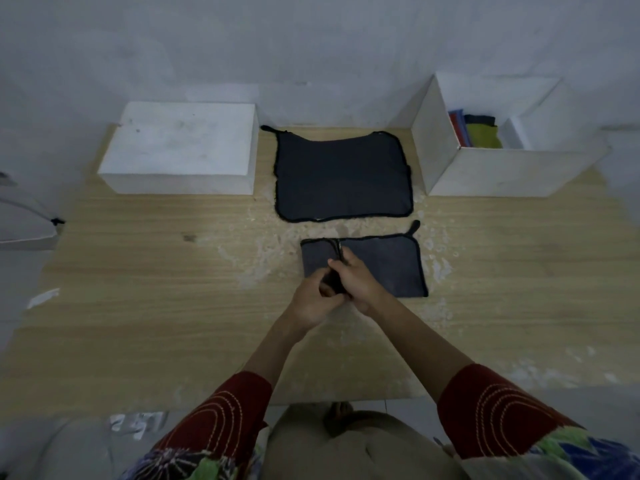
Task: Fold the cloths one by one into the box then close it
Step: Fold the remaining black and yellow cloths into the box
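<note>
Grey cloth [381, 265], head view: soft terry-like square with dark stitched edging and a small hanging loop [414, 227] at its far right corner, lying part-folded on the table [156, 271], nearer the person than the open box [485, 171] and to the left of it. Left hand [313, 299] and right hand [356, 278] meet over its left-centre. Both have fingers curled, pinching a dark doubled edge of this cloth. Handling, as judged: light, limp, no stiffness of its own, so it will sag and unfold if lifted by one point. It is best taken at two corners or along the bound edge, where the stitching gives some body, and it is neither slippery nor fragile. Dark cloth [341, 174]: same kind, spread flat and unfolded just left of the open box, its loop pointing away from the box. Open box: white, flaps raised, at the far right of the table, holding folded cloths [481, 133] in red, blue, black and yellow-green. White block [180, 147]: closed, well to the left of the open box, beyond the dark cloth. Sleeves: red with pale stitching.
</note>
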